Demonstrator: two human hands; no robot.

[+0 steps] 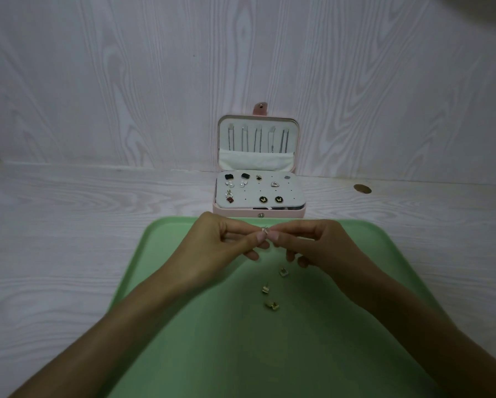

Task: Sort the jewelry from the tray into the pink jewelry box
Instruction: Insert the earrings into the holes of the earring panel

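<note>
1. Green tray (183, 354) carries three small gold earrings (270, 289).
2. Left hand (226, 242) and right hand (312, 245) together pinch one tiny earring (264, 230) above it.
3. Pink jewelry box (258, 165) stands open just beyond, on the tabletop (68, 225).

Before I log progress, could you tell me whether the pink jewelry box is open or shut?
Open: the pink jewelry box has its lid upright, showing its earring panel.

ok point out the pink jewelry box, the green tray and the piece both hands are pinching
pink jewelry box (298, 213), head view, front right rim of the base
green tray (166, 234), head view, bare far left corner
small earring (265, 230), head view, its middle between the fingertips
</note>
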